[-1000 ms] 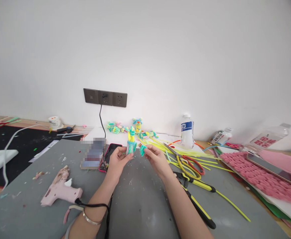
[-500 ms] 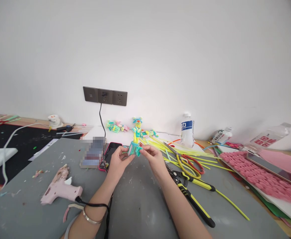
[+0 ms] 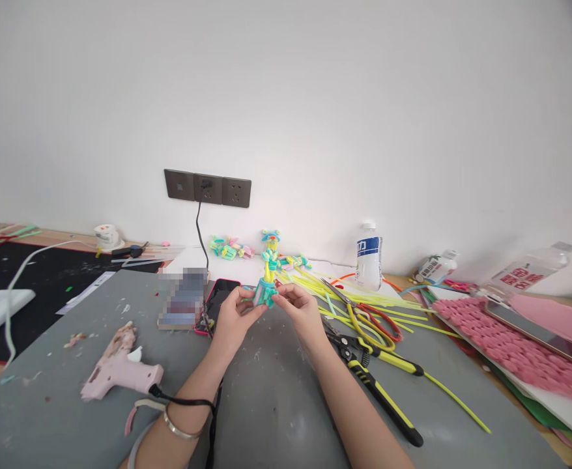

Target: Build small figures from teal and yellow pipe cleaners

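Between my hands a small pipe-cleaner figure [image 3: 268, 264] is held upright over the grey mat. It has a teal base, a yellow middle and a blue top with a touch of red. My left hand [image 3: 237, 314] pinches the left side of the base between thumb and fingers. Fingertips of my right hand [image 3: 300, 309] are closed on the base's right side. Behind the figure lie more pipe-cleaner pieces [image 3: 230, 249] in green, yellow and pink. Yellow pipe cleaners [image 3: 403, 317] spread out to the right of my right hand.
A pink glue gun [image 3: 122, 371] lies on the left, its black cord running under my left forearm. Scissors [image 3: 364, 319] and black-yellow pliers [image 3: 378, 391] lie on the right. Phones [image 3: 222, 296], a bottle [image 3: 368, 257] and a pink knitted piece [image 3: 505, 345] stand or lie around.
The figure has turned slightly in my fingers, with its base shifted a little to the right. Both hands keep nearly the same place.
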The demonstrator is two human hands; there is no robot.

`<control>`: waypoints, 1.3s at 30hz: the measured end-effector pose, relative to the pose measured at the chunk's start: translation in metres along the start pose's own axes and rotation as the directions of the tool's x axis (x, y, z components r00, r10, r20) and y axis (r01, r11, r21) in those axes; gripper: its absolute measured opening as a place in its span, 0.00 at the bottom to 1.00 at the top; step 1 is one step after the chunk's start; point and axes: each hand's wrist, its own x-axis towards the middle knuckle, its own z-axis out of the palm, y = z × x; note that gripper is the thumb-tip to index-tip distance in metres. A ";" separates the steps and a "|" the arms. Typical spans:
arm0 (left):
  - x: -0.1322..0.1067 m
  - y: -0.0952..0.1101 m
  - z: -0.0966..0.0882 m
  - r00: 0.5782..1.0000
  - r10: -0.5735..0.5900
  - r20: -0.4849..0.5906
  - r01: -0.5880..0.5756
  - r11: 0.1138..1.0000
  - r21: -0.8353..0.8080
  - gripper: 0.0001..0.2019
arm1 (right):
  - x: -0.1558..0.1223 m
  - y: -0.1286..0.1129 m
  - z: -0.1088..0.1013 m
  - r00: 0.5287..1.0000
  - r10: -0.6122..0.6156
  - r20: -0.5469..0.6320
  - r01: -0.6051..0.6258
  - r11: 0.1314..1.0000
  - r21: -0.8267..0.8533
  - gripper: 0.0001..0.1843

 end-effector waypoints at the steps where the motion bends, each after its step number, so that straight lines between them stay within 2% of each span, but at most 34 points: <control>1: 0.000 0.000 0.000 1.000 0.000 -0.001 0.000 1.000 -0.001 0.18 | 0.000 0.000 0.000 1.000 -0.002 -0.001 0.002 1.000 -0.001 0.14; 11: 0.000 0.000 0.000 0.999 -0.030 -0.023 0.029 0.999 -0.033 0.17 | -0.002 0.002 0.001 1.000 -0.019 -0.010 0.019 1.000 -0.008 0.13; 21: 0.001 -0.002 0.000 0.999 0.005 -0.051 -0.008 0.998 -0.055 0.16 | -0.002 0.000 0.002 0.999 -0.029 -0.030 0.029 0.999 -0.017 0.14; 39: 0.000 0.000 0.000 1.000 -0.008 -0.014 0.007 0.997 -0.071 0.18 | -0.005 -0.002 0.008 0.997 -0.070 -0.039 0.066 0.994 -0.088 0.13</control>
